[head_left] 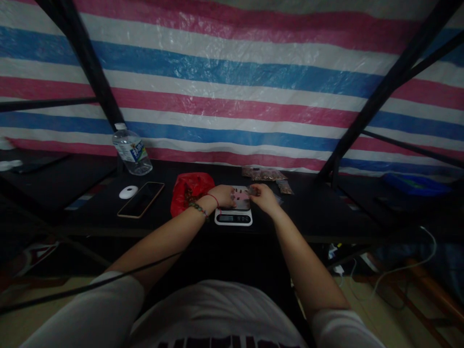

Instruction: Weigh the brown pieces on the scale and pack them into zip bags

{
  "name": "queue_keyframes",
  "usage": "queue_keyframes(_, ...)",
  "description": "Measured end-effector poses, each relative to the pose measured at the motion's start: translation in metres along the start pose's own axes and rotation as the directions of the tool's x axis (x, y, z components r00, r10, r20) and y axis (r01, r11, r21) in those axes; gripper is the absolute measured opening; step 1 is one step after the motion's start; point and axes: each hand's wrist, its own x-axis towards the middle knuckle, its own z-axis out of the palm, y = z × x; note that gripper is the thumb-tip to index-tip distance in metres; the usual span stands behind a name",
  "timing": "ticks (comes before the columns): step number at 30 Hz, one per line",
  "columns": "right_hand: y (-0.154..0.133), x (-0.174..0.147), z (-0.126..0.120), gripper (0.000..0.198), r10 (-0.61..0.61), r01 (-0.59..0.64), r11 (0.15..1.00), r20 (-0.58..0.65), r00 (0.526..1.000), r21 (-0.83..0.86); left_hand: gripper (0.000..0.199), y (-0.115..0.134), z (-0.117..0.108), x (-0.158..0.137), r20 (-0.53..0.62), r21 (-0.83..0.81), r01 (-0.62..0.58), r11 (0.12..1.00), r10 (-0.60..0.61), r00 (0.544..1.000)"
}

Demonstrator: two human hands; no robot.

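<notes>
Dark small bits [239,191] lie scattered on the plate [239,206] of a white scale [233,218], with fingers at both sides of it. Right hand [266,197] comes in from the right, palm side down, wrist bent slightly; thumb and fingers drawn close together at the plate's right edge, beside a small greyish thing. Too dim to tell whether they grip it. Left hand [222,195] comes from the left, back of hand up, fingers bent over the plate's left part; cannot tell whether they hold anything. Both forearms reach forward and converge on the scale.

Scale sits flat on a black table [311,208], near the front edge. Long axis runs away from the body; display [226,218] at the near end, facing the wearer.

Just left of the scale, under the left wrist: open red bag [179,186], brown pieces [189,194] inside. Left wrist carries a red cord [213,197] and beads [197,208].

Behind and right of the scale, flat clear packets [266,174] with brownish contents; a smaller packet [284,187] just in front of them.

Farther left: phone [141,200] lying aslant, white case [128,192] beside it, clear bottle [133,152] upright behind. Striped sheet [232,87] hangs at the back.
</notes>
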Motion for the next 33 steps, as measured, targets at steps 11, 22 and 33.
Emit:
queue_keyframes(11, 0.010, 0.022, 0.001, 0.035, -0.041, 0.063, 0.985, 0.138, 0.990, -0.161, 0.056, -0.020, -0.008, 0.044, 0.033, 0.058, -0.021, 0.998, 0.020, 0.999)
queue_keyframes(22, 0.000, 0.031, -0.002, 0.038, -0.123, 0.166, 0.980, 0.322, 0.939, -0.111, 0.036, -0.025, -0.009, 0.051, 0.202, -0.157, -0.268, 0.951, 0.297, 0.933)
queue_keyframes(33, -0.014, 0.017, -0.012, 0.035, -0.094, 0.148, 0.981, 0.356, 0.930, -0.128, 0.051, -0.028, -0.011, 0.030, 0.115, -0.111, -0.152, 0.982, 0.165, 0.980)
